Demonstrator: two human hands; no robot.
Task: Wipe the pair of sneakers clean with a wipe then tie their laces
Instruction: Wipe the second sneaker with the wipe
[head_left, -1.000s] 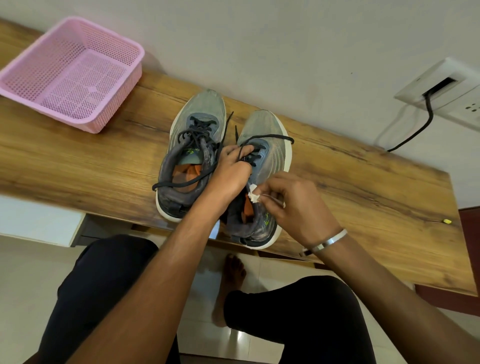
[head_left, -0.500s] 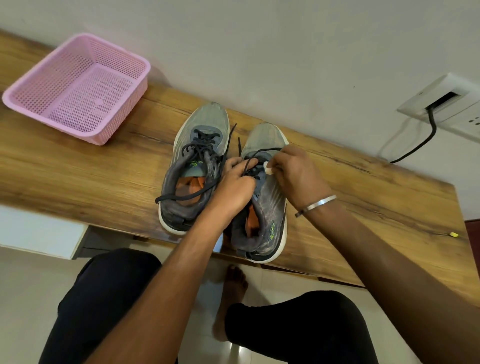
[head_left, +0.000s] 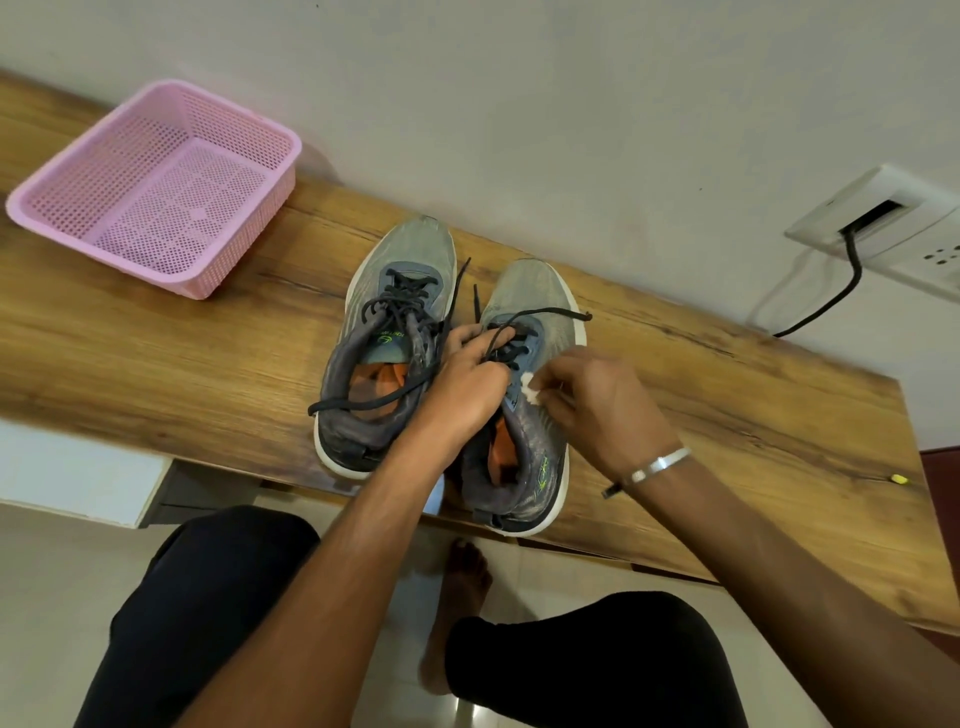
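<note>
The right sneaker (head_left: 524, 395) stands on the wooden worktop (head_left: 156, 353), its heel at the near edge, the left sneaker (head_left: 387, 353) just beside it. The left hand (head_left: 467, 379) has its grip curled around the right sneaker's loose laces (head_left: 524, 318). The right hand (head_left: 597, 400) pinches a small white wipe (head_left: 530, 387) against that sneaker's side — blurred. A pink basket (head_left: 156, 187) sits well apart to the left.

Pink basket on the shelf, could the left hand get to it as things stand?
Probably yes: the pink basket sits open on the bare wood to the left, nothing between, but the left hand must first drop the laces.
</note>
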